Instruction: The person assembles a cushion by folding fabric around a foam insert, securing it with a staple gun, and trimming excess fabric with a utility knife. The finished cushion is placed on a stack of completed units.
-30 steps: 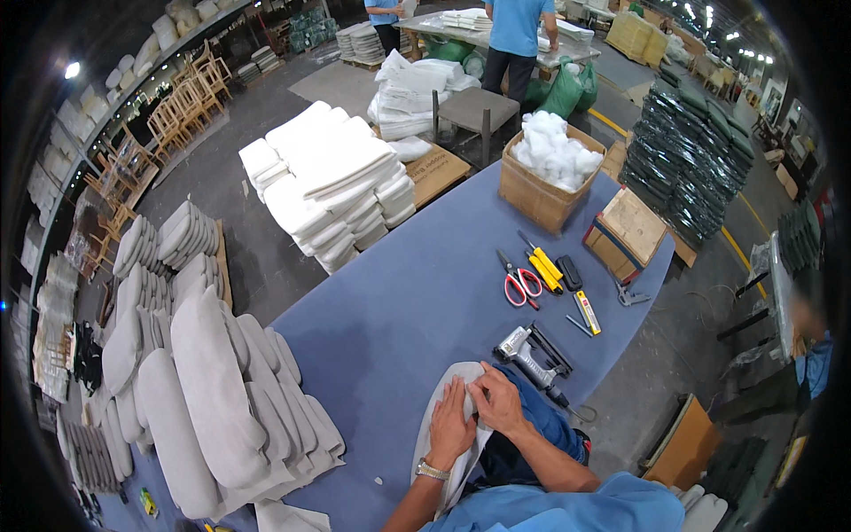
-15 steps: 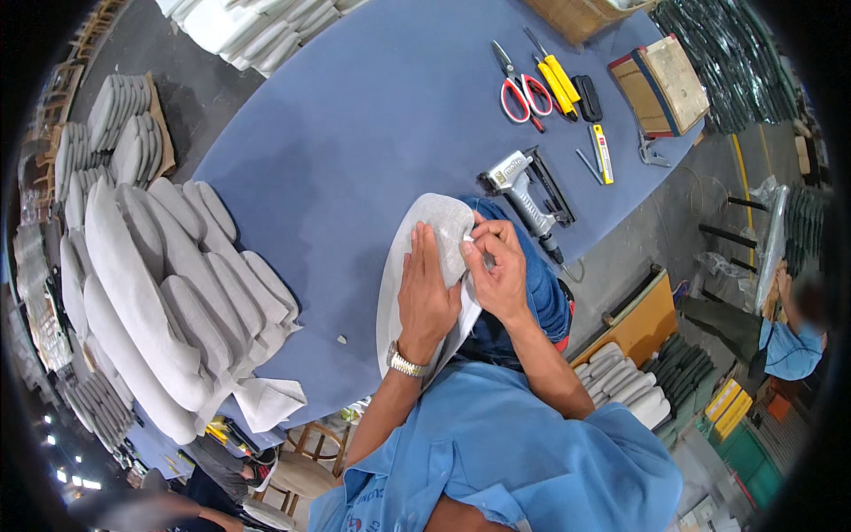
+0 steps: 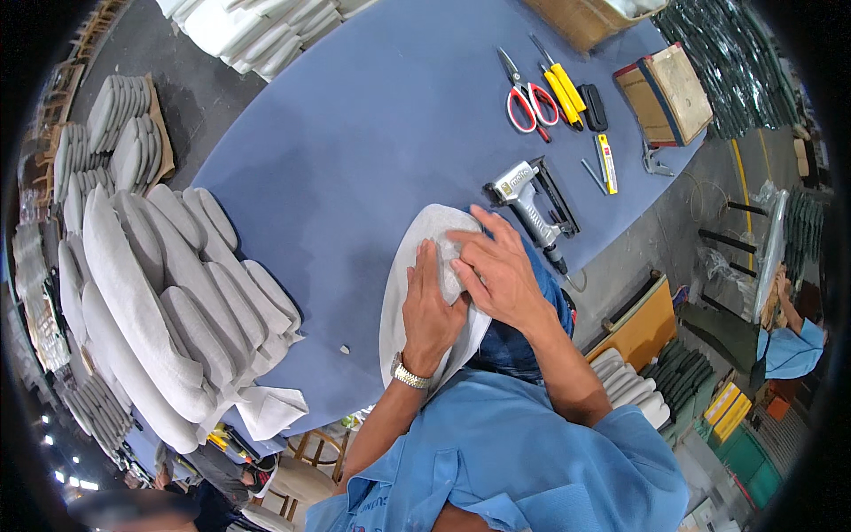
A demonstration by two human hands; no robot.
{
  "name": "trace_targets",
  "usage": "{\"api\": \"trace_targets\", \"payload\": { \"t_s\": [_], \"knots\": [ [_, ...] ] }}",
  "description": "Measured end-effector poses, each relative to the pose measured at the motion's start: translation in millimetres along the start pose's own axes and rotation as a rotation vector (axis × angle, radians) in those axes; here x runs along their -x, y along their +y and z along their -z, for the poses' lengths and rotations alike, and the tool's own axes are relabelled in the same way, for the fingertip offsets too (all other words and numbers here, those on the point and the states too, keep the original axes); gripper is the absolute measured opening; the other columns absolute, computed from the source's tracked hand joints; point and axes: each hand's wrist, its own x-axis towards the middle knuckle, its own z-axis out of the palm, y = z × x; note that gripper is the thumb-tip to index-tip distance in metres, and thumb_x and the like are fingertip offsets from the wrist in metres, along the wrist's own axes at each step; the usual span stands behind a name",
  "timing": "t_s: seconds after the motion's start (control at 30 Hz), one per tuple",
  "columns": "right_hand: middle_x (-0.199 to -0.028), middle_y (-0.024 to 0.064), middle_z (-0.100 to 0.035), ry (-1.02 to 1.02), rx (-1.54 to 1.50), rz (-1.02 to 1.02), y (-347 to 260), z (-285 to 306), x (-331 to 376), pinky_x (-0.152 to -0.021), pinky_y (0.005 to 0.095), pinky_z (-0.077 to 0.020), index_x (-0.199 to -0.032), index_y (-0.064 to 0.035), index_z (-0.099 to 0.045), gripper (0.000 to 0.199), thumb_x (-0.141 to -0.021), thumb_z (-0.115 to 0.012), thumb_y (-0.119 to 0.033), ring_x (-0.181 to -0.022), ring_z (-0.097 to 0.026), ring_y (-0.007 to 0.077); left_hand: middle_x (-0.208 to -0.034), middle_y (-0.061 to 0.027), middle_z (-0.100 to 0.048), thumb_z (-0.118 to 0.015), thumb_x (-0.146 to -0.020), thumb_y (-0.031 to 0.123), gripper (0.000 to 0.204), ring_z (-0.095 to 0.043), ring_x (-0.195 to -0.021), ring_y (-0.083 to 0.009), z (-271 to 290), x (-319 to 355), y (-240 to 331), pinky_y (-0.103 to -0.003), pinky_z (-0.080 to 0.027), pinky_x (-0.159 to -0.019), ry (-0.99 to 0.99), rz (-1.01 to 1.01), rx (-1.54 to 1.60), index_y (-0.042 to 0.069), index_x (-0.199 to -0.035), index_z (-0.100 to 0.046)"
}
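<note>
A light grey fabric-covered pad lies at the table's near edge, against my lap. My left hand, with a metal watch at the wrist, rests flat on the pad, fingers stretched out together. Over the pad's right side is my right hand, its fingers bent and apart, thumb close to the fabric. Nothing shows between those fingers; the pad's right edge is partly hidden beneath them. A silver staple gun with a hose lies just beyond my right hand.
Grey padded pieces are heaped at the table's left. Red-handled scissors, yellow-handled tools, a yellow box cutter and a wooden box lie at the far right. White pads are stacked beyond. A person in blue works at far right.
My right hand has let go of the fabric edge, its pinch loosening, and moved over the pad's top. My left hand stays pressed on the pad.
</note>
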Motion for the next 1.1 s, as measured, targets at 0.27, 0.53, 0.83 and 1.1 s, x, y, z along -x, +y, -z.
{"api": "trace_targets", "payload": {
  "t_s": [0.27,0.53,0.83,1.1],
  "knots": [
    [-0.094,0.0103,-0.072,0.043,-0.048,-0.025,-2.6,-11.3,6.4,-0.111,0.0535,-0.04,-0.093,-0.0032,-0.072,0.012,-0.093,-0.069,-0.015,-0.121,-0.062,0.0357,-0.155,-0.0265,-0.044,-0.08,-0.077,0.009,0.083,-0.042,-0.146,-0.0403,-3.7,7.9,-6.0,-0.059,-0.038,-0.115,0.099,-0.033,0.019,-0.004,-0.15,-0.043],
    [-0.098,0.0125,-0.075,0.178,-0.242,-0.161,-5.1,-20.1,18.5,-0.096,0.0406,-0.0524,-0.091,0.0011,-0.07,0.008,-0.095,-0.067,-0.005,-0.121,-0.065,0.035,-0.156,-0.0233,-0.045,-0.071,-0.081,0.004,0.076,-0.043,-0.146,-0.0379,3.3,6.8,2.3,-0.056,-0.038,-0.115,0.051,-0.102,-0.065,-0.002,-0.152,-0.044],
    [-0.104,0.014,-0.072,0.052,-0.189,-0.119,-2.6,-12.0,15.0,-0.101,0.045,-0.0497,-0.097,0.0013,-0.069,0.01,-0.094,-0.066,-0.008,-0.122,-0.062,0.0369,-0.161,-0.0257,-0.036,-0.072,-0.082,0.006,0.088,-0.036,-0.15,-0.0408,4.7,3.7,1.1,-0.061,-0.029,-0.119,-0.037,0.007,0.072,-0.002,-0.158,-0.029],
    [-0.099,0.0149,-0.07,-0.143,0.04,-0.026,-7.2,3.8,-5.9,-0.107,0.0578,-0.0419,-0.094,-0.0014,-0.067,0.013,-0.095,-0.064,-0.014,-0.123,-0.06,0.0364,-0.157,-0.0278,-0.041,-0.073,-0.083,0.01,0.084,-0.042,-0.144,-0.0426,-3.5,5.8,-2.0,-0.057,-0.033,-0.118,0.073,-0.028,0.027,-0.002,-0.156,-0.033]
  ]
}}
